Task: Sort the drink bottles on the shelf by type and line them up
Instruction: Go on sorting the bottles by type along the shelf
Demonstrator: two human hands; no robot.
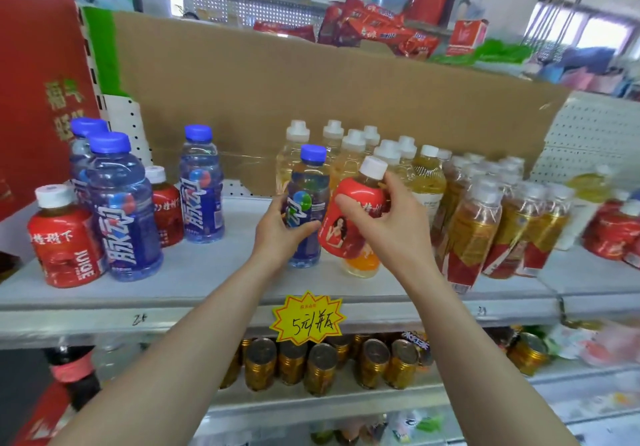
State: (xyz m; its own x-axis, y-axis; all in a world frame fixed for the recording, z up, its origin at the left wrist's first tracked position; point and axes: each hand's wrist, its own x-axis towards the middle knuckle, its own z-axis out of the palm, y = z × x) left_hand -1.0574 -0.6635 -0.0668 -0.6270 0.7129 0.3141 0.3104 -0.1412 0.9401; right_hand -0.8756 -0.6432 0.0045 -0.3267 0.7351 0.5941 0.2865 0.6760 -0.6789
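Note:
My left hand grips a blue-capped, blue-labelled drink bottle standing mid-shelf. My right hand holds a short red-labelled juice bottle with a white cap, tilted and lifted just above the shelf. Behind it stands an orange drink bottle, mostly hidden. At the left of the grey shelf stand three more blue bottles and two red juice bottles. Pale yellow bottles with white caps fill the back middle. Amber tea bottles are packed at the right.
A cardboard sheet backs the shelf. More red juice bottles sit at the far right. A yellow price tag hangs on the shelf edge, above gold cans on the lower shelf. A red box stands at the left.

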